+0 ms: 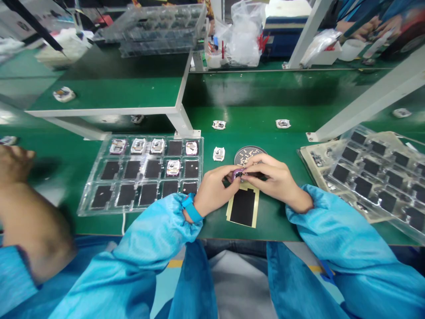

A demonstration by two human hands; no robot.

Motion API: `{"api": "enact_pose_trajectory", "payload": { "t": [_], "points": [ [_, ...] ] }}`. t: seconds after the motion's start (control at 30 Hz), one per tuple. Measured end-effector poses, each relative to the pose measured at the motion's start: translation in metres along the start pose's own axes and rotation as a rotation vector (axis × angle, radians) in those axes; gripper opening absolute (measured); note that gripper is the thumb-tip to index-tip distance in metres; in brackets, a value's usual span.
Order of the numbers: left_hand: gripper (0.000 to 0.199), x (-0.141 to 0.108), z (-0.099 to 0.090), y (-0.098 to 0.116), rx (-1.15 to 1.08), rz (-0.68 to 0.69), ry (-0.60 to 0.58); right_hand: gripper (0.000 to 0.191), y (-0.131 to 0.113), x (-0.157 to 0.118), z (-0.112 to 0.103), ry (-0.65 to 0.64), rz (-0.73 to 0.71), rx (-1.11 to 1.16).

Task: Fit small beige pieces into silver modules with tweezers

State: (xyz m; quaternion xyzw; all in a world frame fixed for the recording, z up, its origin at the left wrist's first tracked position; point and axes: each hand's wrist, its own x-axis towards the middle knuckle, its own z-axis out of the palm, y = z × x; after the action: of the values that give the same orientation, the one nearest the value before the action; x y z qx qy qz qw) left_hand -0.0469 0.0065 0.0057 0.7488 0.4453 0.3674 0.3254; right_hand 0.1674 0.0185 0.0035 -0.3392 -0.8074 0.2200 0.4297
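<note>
Over the table, just above black pad, small purple module sits in a fingertip pinch of left hand and right hand. Short, close grip suits fine work.

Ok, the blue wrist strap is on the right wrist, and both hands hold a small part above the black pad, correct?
No, the head view shows the blue wrist strap on the left wrist; the left hand and right hand hold the small part above the black pad.
</note>
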Motion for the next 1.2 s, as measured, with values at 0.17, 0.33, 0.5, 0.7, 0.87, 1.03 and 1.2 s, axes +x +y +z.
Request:
{"api": "enact_pose_trajectory", "payload": {
  "t": [0.17, 0.33, 0.5, 0.7, 0.87, 1.03, 1.2],
  "points": [
    [0.027, 0.001, 0.000, -0.001, -0.029, -0.056, -0.007, 0.016, -0.002, -0.003, 0.003, -0.069, 0.034, -0.071],
    [0.024, 0.004, 0.004, -0.009, -0.116, -0.143, -0.031, 0.016, -0.002, -0.003, 0.005, -0.120, 0.093, -0.059],
    [0.027, 0.010, -0.001, -0.011, -0.038, -0.142, -0.033, 0.008, 0.012, 0.001, -0.011, 0.023, 0.248, -0.192],
    [0.023, 0.054, -0.027, 0.001, 0.360, -0.033, -0.147, 0.014, 0.024, 0.002, -0.021, 0.100, 0.346, -0.259],
    [0.025, 0.129, -0.026, -0.021, 0.461, 0.009, -0.132, 0.015, 0.017, 0.003, -0.021, 0.146, 0.347, -0.202],
    [0.028, 0.174, -0.013, -0.048, 0.370, 0.029, -0.080, 0.014, 0.015, 0.003, -0.020, 0.172, 0.352, -0.177],
    [0.033, 0.183, -0.009, -0.052, 0.423, 0.004, -0.070, 0.016, 0.014, 0.004, -0.018, 0.196, 0.387, -0.158]
  ]
}}
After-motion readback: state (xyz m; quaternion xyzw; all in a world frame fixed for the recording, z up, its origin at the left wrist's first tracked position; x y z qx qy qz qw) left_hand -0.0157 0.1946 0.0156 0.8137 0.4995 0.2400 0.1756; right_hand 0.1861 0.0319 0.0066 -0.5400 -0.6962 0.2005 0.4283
